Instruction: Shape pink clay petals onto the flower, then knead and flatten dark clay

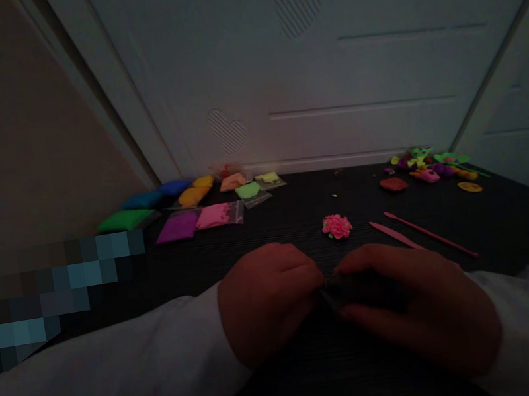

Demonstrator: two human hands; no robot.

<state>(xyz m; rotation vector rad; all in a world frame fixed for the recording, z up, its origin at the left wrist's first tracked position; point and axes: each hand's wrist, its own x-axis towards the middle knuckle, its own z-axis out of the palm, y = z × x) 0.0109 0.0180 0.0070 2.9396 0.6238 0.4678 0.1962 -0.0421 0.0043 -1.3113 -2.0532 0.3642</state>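
Observation:
My left hand (275,300) is closed, its fingertips pinched at the edge of a small dark, shiny piece (333,295). On the other side, my right hand (419,304) grips the same piece between thumb and fingers, with a gap inside the curl of the hand. Dim light hides what the piece is; its edge has a faint plastic-like glint. Just beyond the hands lies a pink clay flower (337,227) with bits of green. To its right rest a pink clay knife (395,235) and a thin pink modelling stick (431,234).
Bags of coloured clay line the back left, among them green (128,219), purple (177,227), pink (213,216) and orange (196,192). Several small clay shapes (423,166) cluster at the back right near a red-brown piece (394,185). A white panel (246,80) stands behind the black table (304,386).

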